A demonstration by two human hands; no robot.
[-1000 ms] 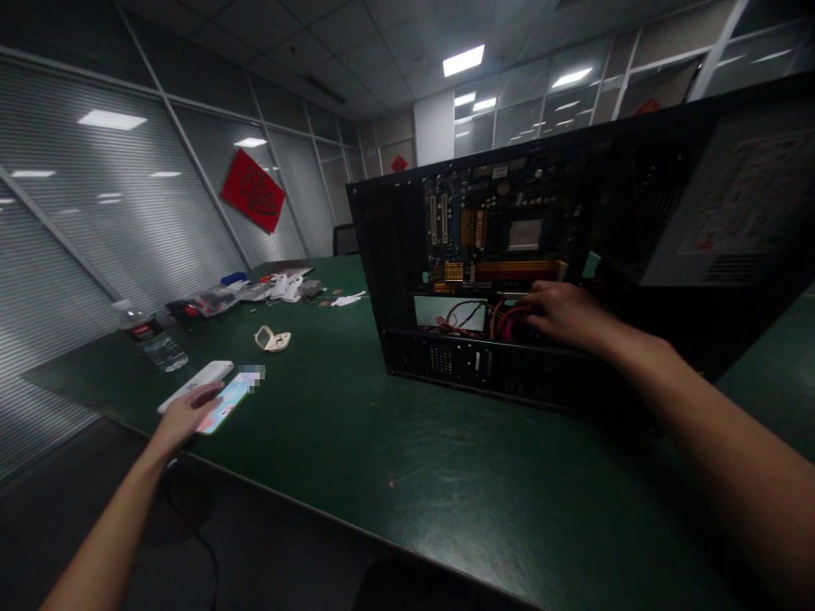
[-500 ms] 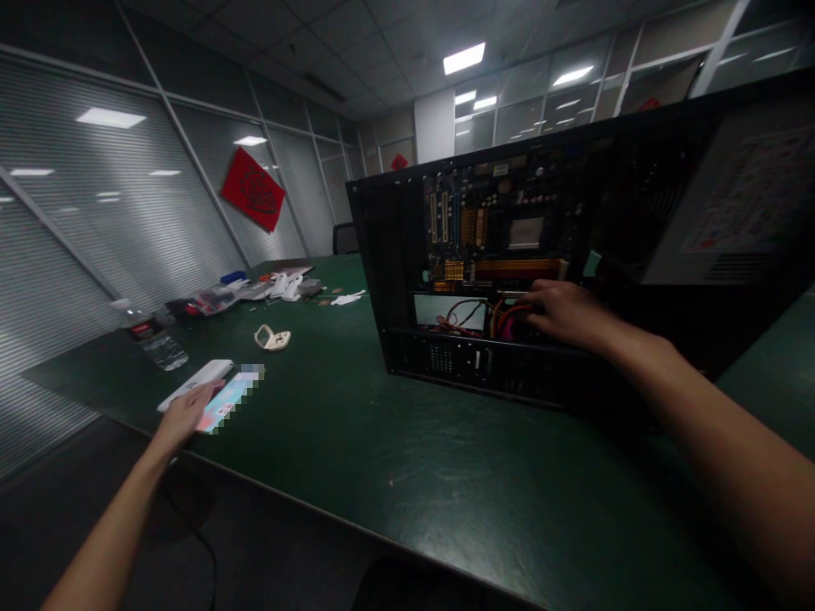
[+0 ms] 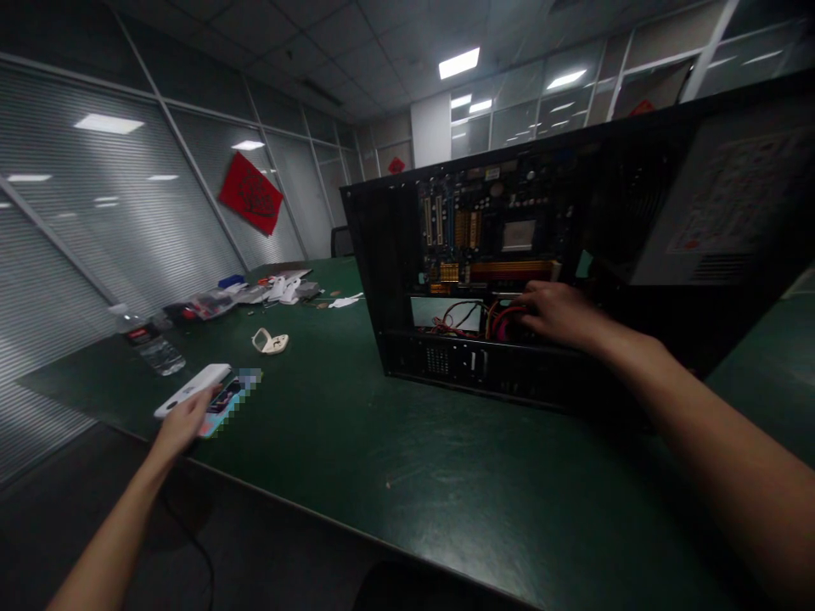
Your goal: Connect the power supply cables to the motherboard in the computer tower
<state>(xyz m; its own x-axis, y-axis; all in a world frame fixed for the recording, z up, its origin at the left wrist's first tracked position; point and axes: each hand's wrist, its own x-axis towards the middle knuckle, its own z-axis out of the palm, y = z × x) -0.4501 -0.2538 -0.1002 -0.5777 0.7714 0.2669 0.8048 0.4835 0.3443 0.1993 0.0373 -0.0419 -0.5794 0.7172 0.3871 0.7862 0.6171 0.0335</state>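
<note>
Black metal, prob heavy + stiff, best taken by frame edges: PC case [image 3: 373,263] upright on tbl [image 3: 306,433], R hand [image 3: 560,312] inside at cables [image 3: 503,321], can't tell if clamped, L hand [image 3: 183,420] open on phone [image 3: 224,402]

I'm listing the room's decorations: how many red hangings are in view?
3: a big hanging on the left glass wall, a small hanging far back left of the white pillar, and a partly hidden hanging just above the computer case. The case may hide more.
</note>
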